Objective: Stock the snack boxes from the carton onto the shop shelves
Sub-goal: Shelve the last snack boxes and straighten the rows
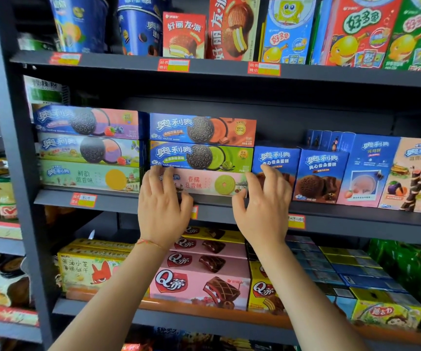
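A pink snack box with a green biscuit on its front lies at the bottom of the middle stack on the middle shelf. A green-fronted biscuit box and an orange-fronted one sit on top of it. My left hand holds the pink box's left end, fingers spread over its front and thumb at its lower edge. My right hand holds the right end, with curled fingers at the top corner and the thumb at the bottom corner. No carton is in view.
A second stack of three biscuit boxes stands to the left, and upright blue boxes crowd the right. Above the middle stack is open space. Tubs and red boxes fill the top shelf; pink cake boxes fill the one below.
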`<state>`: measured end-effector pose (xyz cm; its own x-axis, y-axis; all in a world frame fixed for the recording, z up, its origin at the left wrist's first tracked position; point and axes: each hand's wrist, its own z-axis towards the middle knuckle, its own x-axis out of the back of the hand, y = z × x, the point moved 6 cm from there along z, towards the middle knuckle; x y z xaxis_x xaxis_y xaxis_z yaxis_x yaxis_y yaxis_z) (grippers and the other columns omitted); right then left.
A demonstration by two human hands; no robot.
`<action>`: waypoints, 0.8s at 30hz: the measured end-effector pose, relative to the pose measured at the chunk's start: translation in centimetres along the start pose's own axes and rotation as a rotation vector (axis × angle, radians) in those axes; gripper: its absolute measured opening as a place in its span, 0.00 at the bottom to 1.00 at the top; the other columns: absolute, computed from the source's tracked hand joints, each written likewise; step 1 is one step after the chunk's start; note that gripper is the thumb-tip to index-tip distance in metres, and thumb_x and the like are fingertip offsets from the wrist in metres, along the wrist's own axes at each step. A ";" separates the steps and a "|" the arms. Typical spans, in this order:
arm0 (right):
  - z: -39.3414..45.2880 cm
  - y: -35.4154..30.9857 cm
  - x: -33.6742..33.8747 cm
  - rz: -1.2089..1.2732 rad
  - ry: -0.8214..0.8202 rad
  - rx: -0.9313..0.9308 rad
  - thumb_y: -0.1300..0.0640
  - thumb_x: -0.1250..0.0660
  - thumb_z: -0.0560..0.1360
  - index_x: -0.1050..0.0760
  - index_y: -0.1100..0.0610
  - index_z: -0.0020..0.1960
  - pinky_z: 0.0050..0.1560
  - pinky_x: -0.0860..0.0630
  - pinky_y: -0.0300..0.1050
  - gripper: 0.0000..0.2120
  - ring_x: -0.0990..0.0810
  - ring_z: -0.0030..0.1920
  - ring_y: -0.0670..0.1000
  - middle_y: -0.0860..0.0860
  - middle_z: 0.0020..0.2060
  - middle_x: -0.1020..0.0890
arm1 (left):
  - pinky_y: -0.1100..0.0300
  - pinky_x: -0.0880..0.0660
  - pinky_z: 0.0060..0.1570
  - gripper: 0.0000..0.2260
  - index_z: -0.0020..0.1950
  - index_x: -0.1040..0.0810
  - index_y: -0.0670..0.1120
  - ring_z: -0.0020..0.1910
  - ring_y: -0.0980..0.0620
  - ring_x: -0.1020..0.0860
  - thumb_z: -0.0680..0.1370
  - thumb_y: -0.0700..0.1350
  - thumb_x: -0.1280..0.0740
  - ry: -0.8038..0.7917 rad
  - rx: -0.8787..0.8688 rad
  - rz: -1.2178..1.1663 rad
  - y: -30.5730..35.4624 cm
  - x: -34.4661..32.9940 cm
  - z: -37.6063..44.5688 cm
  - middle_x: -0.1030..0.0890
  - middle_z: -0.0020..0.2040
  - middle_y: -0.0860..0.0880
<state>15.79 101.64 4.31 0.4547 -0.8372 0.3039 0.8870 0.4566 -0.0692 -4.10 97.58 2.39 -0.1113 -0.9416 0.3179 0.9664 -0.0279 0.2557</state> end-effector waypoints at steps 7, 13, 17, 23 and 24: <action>0.0 -0.8 0.7 0.114 0.074 0.076 0.58 0.37 0.74 0.21 0.59 0.57 0.64 0.34 0.59 0.14 0.27 0.62 0.61 0.60 0.59 0.24 | 0.43 0.31 0.66 0.22 0.67 0.27 0.38 0.65 0.36 0.30 0.77 0.48 0.40 -0.025 -0.003 -0.029 0.0 0.5 -0.1 0.29 0.65 0.37; 1.8 -6.2 -0.4 0.398 0.022 0.289 0.60 0.36 0.73 0.21 0.59 0.50 0.49 0.28 0.53 0.08 0.23 0.48 0.58 0.53 0.45 0.21 | 0.49 0.30 0.53 0.12 0.57 0.22 0.41 0.52 0.40 0.26 0.77 0.45 0.37 0.110 0.015 0.003 -2.9 4.0 0.7 0.24 0.55 0.42; 1.7 -11.0 -2.0 0.469 -0.010 0.302 0.61 0.35 0.74 0.21 0.58 0.49 0.43 0.25 0.54 0.06 0.22 0.44 0.58 0.53 0.41 0.21 | 0.48 0.31 0.52 0.12 0.56 0.23 0.41 0.52 0.39 0.26 0.76 0.46 0.36 0.127 0.075 0.070 -8.2 6.1 1.1 0.24 0.54 0.41; -1.1 -18.2 -4.9 0.360 -0.176 0.299 0.55 0.37 0.75 0.22 0.55 0.58 0.48 0.26 0.55 0.14 0.23 0.47 0.59 0.53 0.44 0.23 | 0.43 0.31 0.60 0.19 0.62 0.25 0.39 0.60 0.34 0.27 0.77 0.49 0.38 0.071 0.115 0.167 -15.6 7.0 0.3 0.26 0.63 0.37; -1.3 -19.1 -5.2 0.322 -0.177 0.273 0.54 0.37 0.74 0.23 0.55 0.59 0.47 0.27 0.55 0.15 0.24 0.46 0.59 0.53 0.44 0.24 | 0.41 0.30 0.61 0.19 0.62 0.24 0.39 0.61 0.34 0.27 0.77 0.49 0.39 0.056 0.105 0.175 -16.5 7.0 0.4 0.26 0.63 0.37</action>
<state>-3.37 96.88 2.83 0.6615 -0.5864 0.4674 0.6384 0.7674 0.0593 -20.89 91.53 0.76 0.0721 -0.9462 0.3153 0.9399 0.1703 0.2961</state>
